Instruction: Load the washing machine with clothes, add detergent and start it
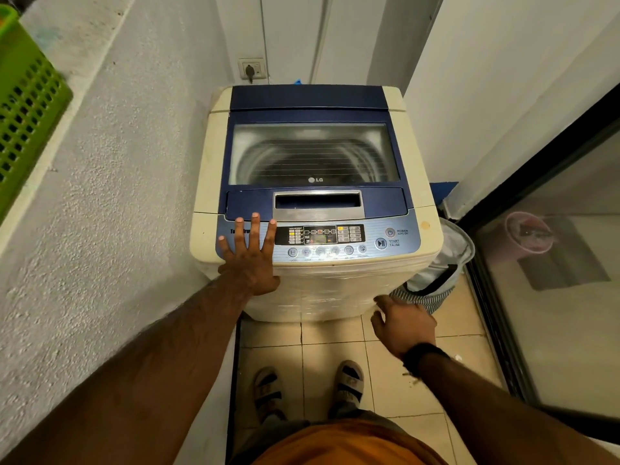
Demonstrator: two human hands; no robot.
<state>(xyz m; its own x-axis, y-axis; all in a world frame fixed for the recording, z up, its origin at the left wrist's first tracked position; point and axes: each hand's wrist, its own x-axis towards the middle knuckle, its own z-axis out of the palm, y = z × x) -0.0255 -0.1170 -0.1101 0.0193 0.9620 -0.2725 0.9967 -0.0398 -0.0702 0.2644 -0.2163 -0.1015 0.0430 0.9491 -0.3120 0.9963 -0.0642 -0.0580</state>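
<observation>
A cream top-loading washing machine stands in a narrow corner, its blue lid down; the drum shows dimly through the lid's window. My left hand rests flat with spread fingers on the left end of the control panel. My right hand hangs open in front of the machine's lower right corner, holding nothing. A striped laundry bag with light cloth inside sits on the floor to the right of the machine. No detergent is in view.
A rough white wall runs close along the left, with a green perforated basket on its ledge. A wall socket with a plug sits behind the machine. A dark-framed glass door closes the right side. Tiled floor lies underfoot.
</observation>
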